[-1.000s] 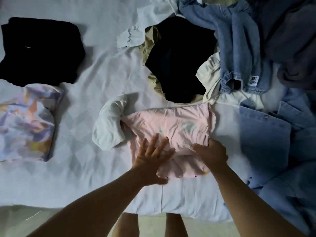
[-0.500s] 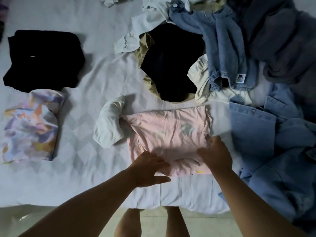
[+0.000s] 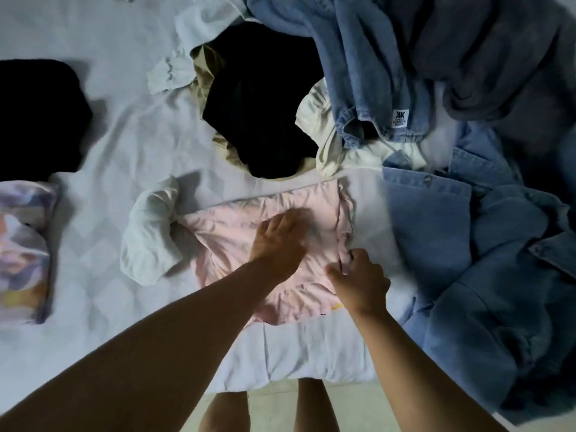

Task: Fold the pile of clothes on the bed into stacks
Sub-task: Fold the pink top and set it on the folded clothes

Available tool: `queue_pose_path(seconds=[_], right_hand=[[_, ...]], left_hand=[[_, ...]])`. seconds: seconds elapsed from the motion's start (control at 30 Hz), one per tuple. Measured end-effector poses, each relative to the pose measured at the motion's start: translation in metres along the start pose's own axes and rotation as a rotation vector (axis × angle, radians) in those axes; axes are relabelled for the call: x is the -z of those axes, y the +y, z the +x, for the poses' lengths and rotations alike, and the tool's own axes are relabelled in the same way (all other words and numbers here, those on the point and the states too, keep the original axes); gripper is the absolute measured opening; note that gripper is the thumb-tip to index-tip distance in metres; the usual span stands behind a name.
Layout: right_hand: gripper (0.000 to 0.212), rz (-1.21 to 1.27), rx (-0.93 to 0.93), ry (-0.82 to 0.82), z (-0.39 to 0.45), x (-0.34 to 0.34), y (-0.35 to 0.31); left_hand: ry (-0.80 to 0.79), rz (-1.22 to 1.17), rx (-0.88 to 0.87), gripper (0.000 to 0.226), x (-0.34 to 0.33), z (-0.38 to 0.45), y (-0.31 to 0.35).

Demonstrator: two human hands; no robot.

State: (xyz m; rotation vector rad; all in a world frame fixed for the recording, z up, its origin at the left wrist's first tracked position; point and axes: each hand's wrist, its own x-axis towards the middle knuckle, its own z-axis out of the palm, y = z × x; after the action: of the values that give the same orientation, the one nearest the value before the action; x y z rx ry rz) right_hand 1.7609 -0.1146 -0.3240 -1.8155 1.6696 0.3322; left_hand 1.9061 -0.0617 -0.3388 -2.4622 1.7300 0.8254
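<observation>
A pale pink shirt (image 3: pixel 230 241) lies flattened on the white bed (image 3: pixel 103 151) near its front edge. My left hand (image 3: pixel 277 241) presses flat on the shirt's middle, its fingers blurred. My right hand (image 3: pixel 358 280) pinches the shirt's right edge with curled fingers. A white sleeve-like piece (image 3: pixel 148 241) lies bunched at the shirt's left side. The unfolded pile sits behind: a black garment (image 3: pixel 265 113) over a khaki one (image 3: pixel 205 73), a cream piece (image 3: pixel 324 132), and denim clothes (image 3: pixel 374 57).
Two folded items lie at the left: a black stack (image 3: pixel 37 113) and a pastel patterned one (image 3: pixel 23 247). A denim jacket (image 3: pixel 486 263) spreads along the right side. The bed's front edge (image 3: pixel 296 375) is below my arms, with the floor and my legs beyond.
My left hand has slid up from the shirt's lower edge to its middle. My right hand stays at the right edge. The camera has moved closer.
</observation>
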Motion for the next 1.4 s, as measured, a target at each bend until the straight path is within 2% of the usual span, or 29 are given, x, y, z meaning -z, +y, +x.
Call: queue_pose_path(seconds=[0.1, 0.27, 0.37, 0.43, 0.5, 0.6, 0.7, 0.8, 0.9, 0.97, 1.07, 1.17, 1.27, 1.33, 1.4], right_hand=[[0.03, 0.028, 0.027, -0.028, 0.004, -0.002, -0.002], [0.042, 0.261, 0.104, -0.038, 0.012, -0.001, -0.011], [0.054, 0.428, -0.002, -0.088, 0.013, 0.002, -0.023], [0.057, 0.499, -0.057, -0.09, 0.011, 0.0, -0.032], [0.06, 0.525, -0.051, -0.111, 0.004, -0.002, -0.044], [0.069, 0.537, 0.071, -0.161, -0.013, -0.004, -0.063], [0.069, 0.485, 0.183, -0.17, -0.034, -0.005, -0.086], [0.073, 0.421, 0.312, -0.204, -0.058, -0.011, -0.111], [0.077, 0.304, 0.458, -0.252, -0.081, -0.027, -0.137], [0.08, 0.204, 0.5, -0.347, -0.093, -0.037, -0.151], [0.07, -0.096, 0.541, -0.475, -0.106, -0.055, -0.162], [0.046, -0.209, 0.488, -0.373, -0.108, -0.059, -0.16], [0.037, -0.228, 0.419, -0.203, -0.095, -0.059, -0.15], [0.036, -0.209, 0.375, -0.103, -0.083, -0.057, -0.143], [0.042, -0.21, 0.333, -0.044, -0.073, -0.056, -0.136]], left_hand=[[-0.134, 0.239, 0.05, 0.063, -0.022, -0.007, -0.001], [-0.194, 0.206, 0.08, 0.063, -0.012, -0.005, -0.01], [-0.201, 0.131, -0.035, 0.07, -0.001, -0.009, -0.026], [-0.105, 0.045, -0.089, 0.069, 0.006, -0.017, -0.038], [-0.012, 0.003, -0.029, 0.069, 0.013, -0.03, -0.049], [-0.024, 0.133, 0.195, 0.074, 0.02, -0.056, -0.074], [-0.021, 0.201, 0.351, 0.079, 0.025, -0.084, -0.106], [-0.106, 0.29, 0.44, 0.083, 0.029, -0.109, -0.139], [-0.121, 0.261, 0.421, 0.084, 0.034, -0.127, -0.165], [-0.092, 0.185, 0.363, 0.087, 0.037, -0.132, -0.177], [-0.051, 0.133, 0.304, 0.089, 0.038, -0.139, -0.185], [0.093, 0.138, 0.233, 0.083, 0.036, -0.14, -0.182], [0.358, 0.037, 0.077, 0.051, 0.023, -0.14, -0.177], [0.402, -0.089, 0.004, 0.041, 0.018, -0.14, -0.163], [0.374, -0.2, 0.013, 0.035, 0.012, -0.138, -0.15]])
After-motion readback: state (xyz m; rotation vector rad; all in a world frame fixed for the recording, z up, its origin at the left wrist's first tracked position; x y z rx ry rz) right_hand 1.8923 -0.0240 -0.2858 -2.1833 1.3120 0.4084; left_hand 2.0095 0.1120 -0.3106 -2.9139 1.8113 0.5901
